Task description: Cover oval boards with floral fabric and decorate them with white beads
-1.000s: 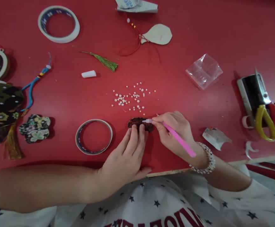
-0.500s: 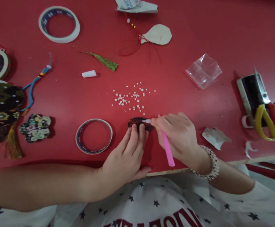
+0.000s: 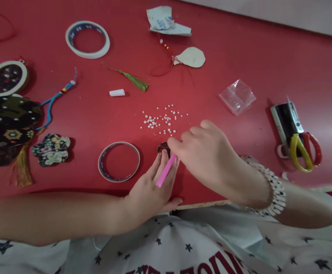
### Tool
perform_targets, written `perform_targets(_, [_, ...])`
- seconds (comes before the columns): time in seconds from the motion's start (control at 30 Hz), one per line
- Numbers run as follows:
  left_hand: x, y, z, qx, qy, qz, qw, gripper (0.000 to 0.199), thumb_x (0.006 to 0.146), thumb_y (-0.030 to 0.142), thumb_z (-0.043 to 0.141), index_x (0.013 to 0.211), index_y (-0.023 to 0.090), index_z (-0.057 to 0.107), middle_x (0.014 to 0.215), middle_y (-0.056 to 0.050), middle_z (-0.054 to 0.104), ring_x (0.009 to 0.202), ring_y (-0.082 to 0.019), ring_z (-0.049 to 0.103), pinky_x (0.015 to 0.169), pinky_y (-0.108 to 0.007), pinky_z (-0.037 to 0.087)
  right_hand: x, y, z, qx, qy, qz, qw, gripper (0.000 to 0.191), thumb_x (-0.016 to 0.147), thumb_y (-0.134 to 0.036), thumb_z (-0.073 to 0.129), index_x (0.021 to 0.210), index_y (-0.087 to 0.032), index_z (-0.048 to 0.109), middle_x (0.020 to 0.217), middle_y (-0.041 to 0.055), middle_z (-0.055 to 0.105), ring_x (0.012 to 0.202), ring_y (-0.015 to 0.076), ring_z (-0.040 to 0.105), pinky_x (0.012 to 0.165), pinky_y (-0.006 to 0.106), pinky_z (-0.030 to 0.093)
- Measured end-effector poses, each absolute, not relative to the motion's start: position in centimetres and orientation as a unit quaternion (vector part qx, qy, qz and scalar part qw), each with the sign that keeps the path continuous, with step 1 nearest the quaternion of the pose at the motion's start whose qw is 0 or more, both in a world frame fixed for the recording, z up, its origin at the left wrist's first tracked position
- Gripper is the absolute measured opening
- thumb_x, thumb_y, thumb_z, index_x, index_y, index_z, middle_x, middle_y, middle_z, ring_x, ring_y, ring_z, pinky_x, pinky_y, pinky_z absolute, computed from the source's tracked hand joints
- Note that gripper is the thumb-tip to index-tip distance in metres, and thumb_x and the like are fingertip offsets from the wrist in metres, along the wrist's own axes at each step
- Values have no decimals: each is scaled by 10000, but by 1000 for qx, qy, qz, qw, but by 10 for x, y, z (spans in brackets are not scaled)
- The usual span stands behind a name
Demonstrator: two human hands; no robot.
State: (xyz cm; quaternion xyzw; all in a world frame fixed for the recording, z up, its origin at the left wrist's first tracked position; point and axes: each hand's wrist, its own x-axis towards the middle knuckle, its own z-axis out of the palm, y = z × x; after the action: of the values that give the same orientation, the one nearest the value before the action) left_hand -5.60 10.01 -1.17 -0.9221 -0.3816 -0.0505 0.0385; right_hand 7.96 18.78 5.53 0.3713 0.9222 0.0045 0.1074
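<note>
My left hand rests at the table's near edge, its fingertips pressing a small dark red-and-black patterned piece onto the table and its thumb apart. My right hand is closed round a pink glue pen, whose barrel slants over my left fingers. The pen's tip and the right part of the dark piece are hidden behind my right hand. Just beyond lie scattered white half-pearl beads. A roll of tape stands left of my left hand. Farther back is a white cap.
On the left are a flower-shaped patterned piece, a blue cord and an oval framed pendant. Behind lie a green tassel, another tape roll and a pale wooden piece. Scissors and a clear bag are right.
My right hand has turned, swinging the pen's rear end leftward over my left fingers and covering the tip. My left hand stays on the dark piece. The camera view has shifted.
</note>
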Motion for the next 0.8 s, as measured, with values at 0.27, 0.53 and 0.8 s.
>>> perform_targets(0.27, [-55,101,-8,-925,-377,-19,51,722,847,585,360,1187,-13,579,1263,-192,554,1159,-350,491,1018,-418,341,62,194,64,332,921,5,206,122,702,-146,658,668,-214,562,516,3,593,497,147,487,574,319,241])
perform_targets(0.53, [-55,102,-9,-926,-376,-8,28,837,815,622,390,1289,-65,453,1350,-257,444,1206,-396,437,1013,-460,344,129,186,52,421,902,-88,-50,137,883,-185,465,790,-188,566,644,9,629,591,146,543,612,292,344])
perform_targets(0.8, [-56,102,-9,-925,-377,-21,31,774,844,597,341,1284,-25,479,1334,-189,485,1197,-388,437,1028,-456,318,128,176,24,493,812,-202,-238,113,888,-275,522,859,-191,591,791,13,687,655,106,623,600,214,461])
